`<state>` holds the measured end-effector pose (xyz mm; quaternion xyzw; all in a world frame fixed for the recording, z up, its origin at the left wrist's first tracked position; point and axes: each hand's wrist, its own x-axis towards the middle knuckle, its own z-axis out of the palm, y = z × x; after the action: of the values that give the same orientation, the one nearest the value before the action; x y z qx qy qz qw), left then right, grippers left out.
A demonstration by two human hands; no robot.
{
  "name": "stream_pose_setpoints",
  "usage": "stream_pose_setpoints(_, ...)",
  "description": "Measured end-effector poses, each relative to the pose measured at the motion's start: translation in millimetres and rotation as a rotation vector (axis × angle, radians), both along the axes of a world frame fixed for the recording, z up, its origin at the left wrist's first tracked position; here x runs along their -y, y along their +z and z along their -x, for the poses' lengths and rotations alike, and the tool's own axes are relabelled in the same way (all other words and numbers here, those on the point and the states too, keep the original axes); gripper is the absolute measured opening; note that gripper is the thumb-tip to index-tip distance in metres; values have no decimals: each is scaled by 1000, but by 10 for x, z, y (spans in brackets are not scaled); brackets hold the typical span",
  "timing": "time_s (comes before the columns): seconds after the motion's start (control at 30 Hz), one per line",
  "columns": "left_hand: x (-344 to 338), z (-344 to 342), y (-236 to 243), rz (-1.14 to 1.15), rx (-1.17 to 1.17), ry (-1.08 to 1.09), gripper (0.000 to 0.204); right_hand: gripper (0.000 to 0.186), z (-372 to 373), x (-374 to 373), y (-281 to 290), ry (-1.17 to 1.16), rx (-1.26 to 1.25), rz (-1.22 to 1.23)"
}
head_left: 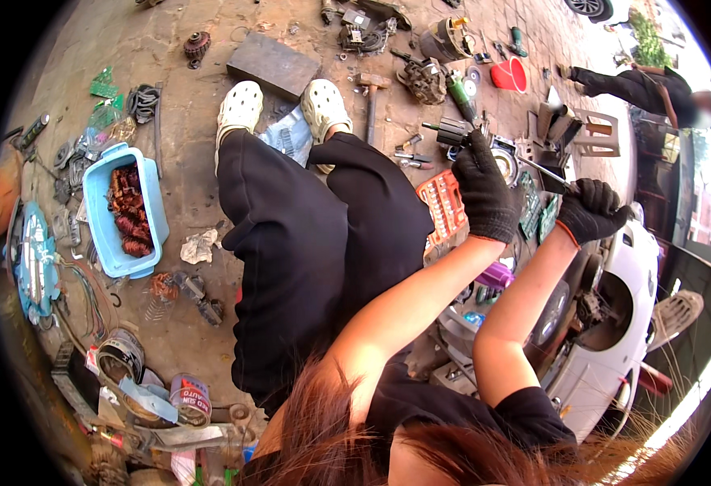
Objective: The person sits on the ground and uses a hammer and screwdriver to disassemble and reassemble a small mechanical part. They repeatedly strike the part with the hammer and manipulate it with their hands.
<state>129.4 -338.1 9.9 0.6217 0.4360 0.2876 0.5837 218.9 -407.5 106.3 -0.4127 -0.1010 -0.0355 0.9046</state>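
Both my hands wear black knitted gloves and are raised out to the right. My left hand (485, 190) is closed round a dark ribbed motor rotor (453, 132), its thin shaft sticking out to the left. Farther right, my right hand (592, 211) is wrapped round what looks like a screwdriver (546, 172). Its slim metal shank slants up toward the left hand, while its handle is mostly hidden in the fist. Behind the left hand shows a round metal housing (504, 159). Below that hand lies an orange tool case (443, 204) of sockets.
A blue tub (161, 206) of copper windings stands at left. Ahead lie a dark metal block (273, 65), a hammer (372, 105), a green angle grinder (459, 95) and a red bucket (508, 74). At right are circuit boards (531, 204) and a white scooter (615, 324). Another person (631, 87) stands far right.
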Motion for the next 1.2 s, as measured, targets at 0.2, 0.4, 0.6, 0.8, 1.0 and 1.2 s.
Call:
stream_pose_setpoints(0.2,-60,-7,-42,74,-14,-2,98,41,-8,-174,-53,-41,13,80)
stream_pose_setpoints(0.4,1,-24,-32,80,-17,1,99,41,-76,24,-40,80,67,93)
stream_pose_setpoints(0.6,-50,-16,-30,215,-80,-41,100,40,-69,-84,-68,144,53,67)
stream_pose_setpoints(0.8,-38,-40,-15,207,-121,-22,111,49,-26,-216,16,39,55,191)
stream_pose_setpoints(1.0,-135,-25,11,285,-183,-77,109,49,51,-426,-11,-57,74,239)
stream_pose_setpoints(1.2,32,-19,-54,283,-129,-32,105,44,-49,-233,-58,282,99,154)
